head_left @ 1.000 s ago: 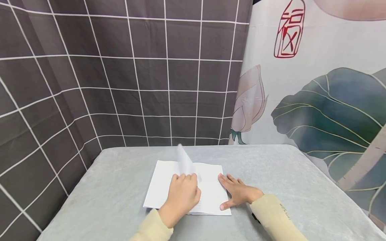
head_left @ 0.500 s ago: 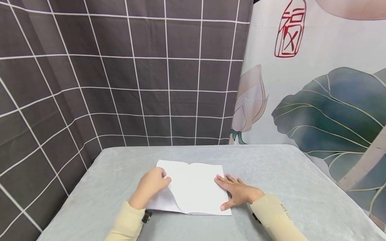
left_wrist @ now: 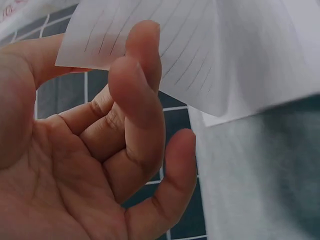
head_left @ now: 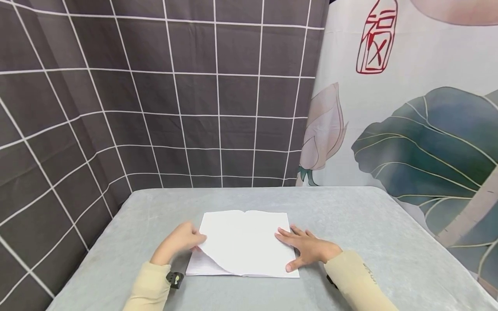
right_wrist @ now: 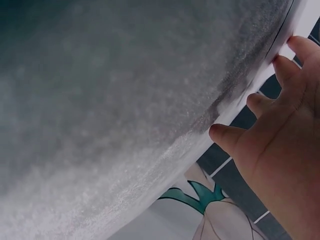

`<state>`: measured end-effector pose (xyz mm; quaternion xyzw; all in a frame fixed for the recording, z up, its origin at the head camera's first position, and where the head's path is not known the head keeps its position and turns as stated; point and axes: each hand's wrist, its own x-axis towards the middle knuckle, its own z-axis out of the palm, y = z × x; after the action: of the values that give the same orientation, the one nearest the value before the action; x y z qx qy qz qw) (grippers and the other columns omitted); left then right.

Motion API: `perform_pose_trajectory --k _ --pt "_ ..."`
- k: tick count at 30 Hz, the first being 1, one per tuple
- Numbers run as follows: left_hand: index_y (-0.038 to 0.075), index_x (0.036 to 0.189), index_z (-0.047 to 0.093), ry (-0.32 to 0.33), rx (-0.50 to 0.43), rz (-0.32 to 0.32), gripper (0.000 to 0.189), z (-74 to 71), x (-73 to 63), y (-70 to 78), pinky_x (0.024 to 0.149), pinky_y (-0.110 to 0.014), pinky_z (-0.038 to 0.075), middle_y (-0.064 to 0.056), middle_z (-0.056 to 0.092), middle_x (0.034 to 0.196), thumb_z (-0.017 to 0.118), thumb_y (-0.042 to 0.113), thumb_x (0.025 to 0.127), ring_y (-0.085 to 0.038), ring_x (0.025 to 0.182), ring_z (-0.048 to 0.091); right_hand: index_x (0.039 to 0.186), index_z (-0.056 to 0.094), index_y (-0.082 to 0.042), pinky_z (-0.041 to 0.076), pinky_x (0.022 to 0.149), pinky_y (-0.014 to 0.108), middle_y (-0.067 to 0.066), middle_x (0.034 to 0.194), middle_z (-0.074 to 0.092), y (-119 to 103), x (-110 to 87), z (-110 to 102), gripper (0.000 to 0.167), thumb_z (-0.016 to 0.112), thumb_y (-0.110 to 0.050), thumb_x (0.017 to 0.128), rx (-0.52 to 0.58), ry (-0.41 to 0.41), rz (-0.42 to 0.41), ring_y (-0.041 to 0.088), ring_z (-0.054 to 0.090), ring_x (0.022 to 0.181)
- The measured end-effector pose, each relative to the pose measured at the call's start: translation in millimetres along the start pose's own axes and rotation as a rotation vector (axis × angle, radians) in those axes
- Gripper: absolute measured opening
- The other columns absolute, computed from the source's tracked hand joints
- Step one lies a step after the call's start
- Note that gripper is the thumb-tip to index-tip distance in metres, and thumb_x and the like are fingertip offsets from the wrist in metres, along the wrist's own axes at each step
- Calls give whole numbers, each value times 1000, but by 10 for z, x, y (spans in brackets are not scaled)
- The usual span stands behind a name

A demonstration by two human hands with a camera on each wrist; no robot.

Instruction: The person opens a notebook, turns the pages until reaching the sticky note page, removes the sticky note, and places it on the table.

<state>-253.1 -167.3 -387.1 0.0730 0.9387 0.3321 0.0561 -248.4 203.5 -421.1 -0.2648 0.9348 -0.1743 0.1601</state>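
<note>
"Handling a bowed page like that takes care. Where does everything sit?"

"The notebook (head_left: pixel 245 242) lies spread on the grey desk (head_left: pixel 350 220), between the two hands. The left hand (head_left: pixel 180 242) is at the outer edge of the left page (head_left: pixel 223 235), and the right hand (head_left: pixel 309 250) is laid over the opposite edge."

"And the grip on each side?"

"On the left it is clamped on the page, paper caught between thumb and fingers, with the little finger clear of it. On the right it holds nothing: fingers spread apart, the thumb and some fingertips resting on the right page (head_left: pixel 268 255), others reaching past its edge."

"Is it just one leaf in the left hand?"

"I can't tell. The near corner is lifted, so the sheet beneath (head_left: pixel 208 265) shows, and the left wrist view catches ruled lines on the raised underside."

"How would you do this step well?"

"I'd pinch lightly, since thin paper probably creases at a hard squeeze. I'd guide the edge in a gentle curve rather than tug it, or the page could tear near the middle. The right hand seems best left flat, to steady the notebook."

"And to lay it down?"

"Smooth outward from the middle, line the edges up, and release only once the corner is flat."
</note>
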Motion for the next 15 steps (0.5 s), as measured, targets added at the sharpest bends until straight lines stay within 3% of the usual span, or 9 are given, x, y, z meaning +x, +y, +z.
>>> perform_pose_trajectory --k 8,15 --pt "15 49 43 2 17 -14 34 7 29 -107 47 -21 24 6 38 43 63 14 76 -9 45 30 151 31 -15 8 109 68 10 159 22 -11 -26 -37 103 77 -52 67 19 -15 -14 45 7 146" --pt "8 53 55 9 17 -27 22 16 45 -170 48 -22 27 3 44 45 64 11 73 -11 48 35 151 30 -14 9 108 70 10 160 22 -20 -34 -62 105 78 -53 66 7 -28 -19 47 7 145"
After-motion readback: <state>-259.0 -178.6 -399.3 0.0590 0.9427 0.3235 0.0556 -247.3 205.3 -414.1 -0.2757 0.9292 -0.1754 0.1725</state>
